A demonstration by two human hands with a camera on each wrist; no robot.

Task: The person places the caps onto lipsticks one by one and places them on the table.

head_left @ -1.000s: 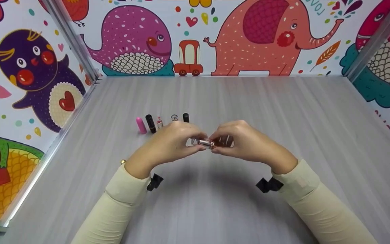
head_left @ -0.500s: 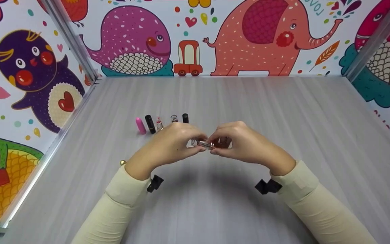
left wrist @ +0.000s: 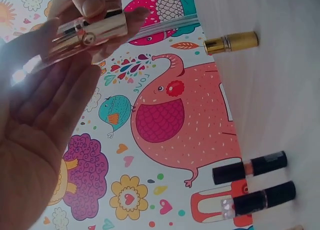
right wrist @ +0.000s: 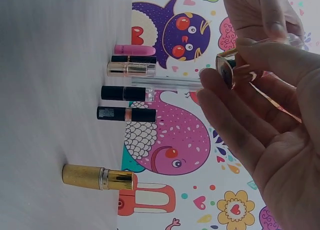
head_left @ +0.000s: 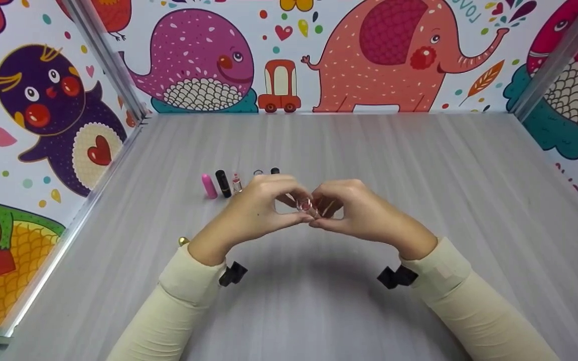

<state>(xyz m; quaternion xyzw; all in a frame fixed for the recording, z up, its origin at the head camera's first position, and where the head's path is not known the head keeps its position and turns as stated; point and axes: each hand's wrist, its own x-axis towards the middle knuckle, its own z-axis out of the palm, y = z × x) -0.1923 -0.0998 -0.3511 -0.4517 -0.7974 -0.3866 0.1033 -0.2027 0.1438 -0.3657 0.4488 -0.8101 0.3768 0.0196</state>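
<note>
A shiny rose-gold lipstick tube with a clear end is held up between both hands above the table. At the clear end, the thumb and fingers of my left hand pinch it. My right hand grips the other end, its thumb below and fingers above in the head view. A round emblem marks the side of the lipstick tube in the left wrist view. The right wrist view looks at its flat golden end. Fingers hide part of the tube.
Beyond the left hand stand a pink lipstick, a black lipstick, a clear-and-pink one and more black ones, partly covered. A gold lipstick stands apart from them. Cartoon-printed walls border the grey table.
The lipstick tube has turned between the hands, so its clear round end now faces the head camera more. My left hand has rotated slightly and shifted a little to the right.
</note>
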